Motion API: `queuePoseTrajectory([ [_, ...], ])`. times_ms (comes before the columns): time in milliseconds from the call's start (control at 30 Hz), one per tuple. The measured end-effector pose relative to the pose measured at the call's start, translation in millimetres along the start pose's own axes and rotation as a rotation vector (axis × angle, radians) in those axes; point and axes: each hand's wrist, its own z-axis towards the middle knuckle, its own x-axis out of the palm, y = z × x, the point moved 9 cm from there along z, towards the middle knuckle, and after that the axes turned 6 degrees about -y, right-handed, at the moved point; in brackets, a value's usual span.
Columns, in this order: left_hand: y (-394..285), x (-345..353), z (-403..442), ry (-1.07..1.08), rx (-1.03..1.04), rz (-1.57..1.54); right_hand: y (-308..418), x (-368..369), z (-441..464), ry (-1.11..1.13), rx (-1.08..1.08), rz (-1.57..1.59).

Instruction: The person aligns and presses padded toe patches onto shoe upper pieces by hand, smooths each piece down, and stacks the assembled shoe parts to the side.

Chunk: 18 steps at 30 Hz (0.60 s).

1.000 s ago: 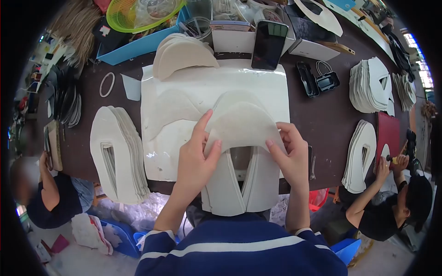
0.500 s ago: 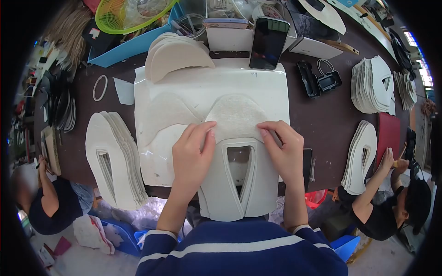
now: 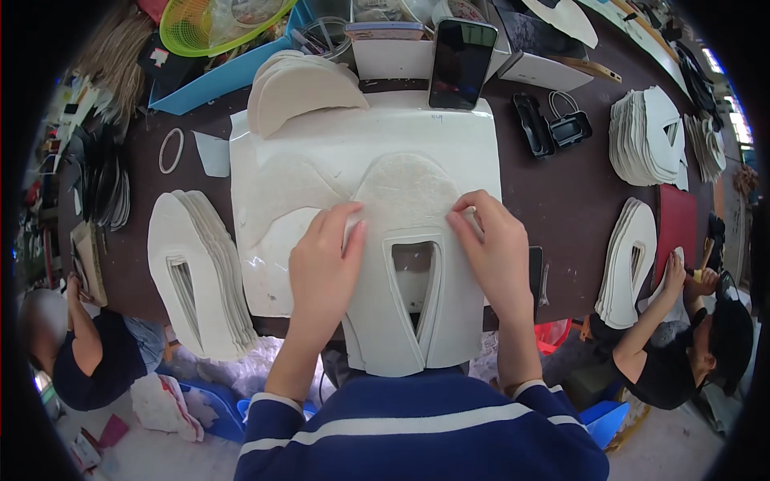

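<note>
A pale shoe-upper-shaped piece (image 3: 455, 297) with a long tapering opening lies in front of me, its lower end over the table's front edge. A curved cream piece (image 3: 407, 188) covers its rounded top. My left hand (image 3: 325, 260) is at the left edge of these pieces, thumb and forefinger close together. At the right edge, my right hand (image 3: 491, 248) pinches likewise. Whether material is between the fingertips is too small to tell. Under the work is a white board (image 3: 273, 301), with another thin curved piece (image 3: 293, 188) on its left.
Stacked cut-out pieces (image 3: 200, 272) stand left, more (image 3: 626, 264) right. Curved pieces (image 3: 309, 92) lie at the board's back left, a phone (image 3: 463, 64) leans behind. A black case (image 3: 553, 128) is back right. Co-workers (image 3: 100, 345) (image 3: 666, 353) sit at both sides.
The curved cream piece has come down flat over the top of the cut-out piece, where it earlier overlapped the opening. Both hands have shifted outward to its sides.
</note>
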Motion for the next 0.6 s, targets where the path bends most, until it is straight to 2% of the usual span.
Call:
queuePoseTrajectory([
  [133,20.6,-33.4,-13.8,0.056,-0.108,0.213,-18.5,-38.3,-4.4,0.033,0.121,-0.353],
  [233,-3.2,-45.2,-19.0,-0.096,0.006,-0.005,19.9,-62.8,-6.4,-0.376,-0.234,-0.053],
  [300,-45.2,-13.5,-14.8,-0.072,0.357,0.2,69.0,-45.3,-7.6,-0.437,-0.547,-0.133],
  [333,-58.9,2.9,-18.8,-0.059,0.532,0.303,81.3,-13.5,-0.7,-0.277,-0.597,-0.176],
  [367,-49.0,17.1,-22.2,0.028,0.5,0.304,62.5,36.5,10.1,-0.064,-0.596,-0.279],
  [433,-29.6,41.5,-29.0,0.197,0.441,0.308,30.5,45.1,13.3,0.012,-0.442,-0.249],
  [600,20.4,9.7,-50.5,0.213,0.253,0.347,-24.4,18.1,9.7,0.091,-0.199,-0.369],
])
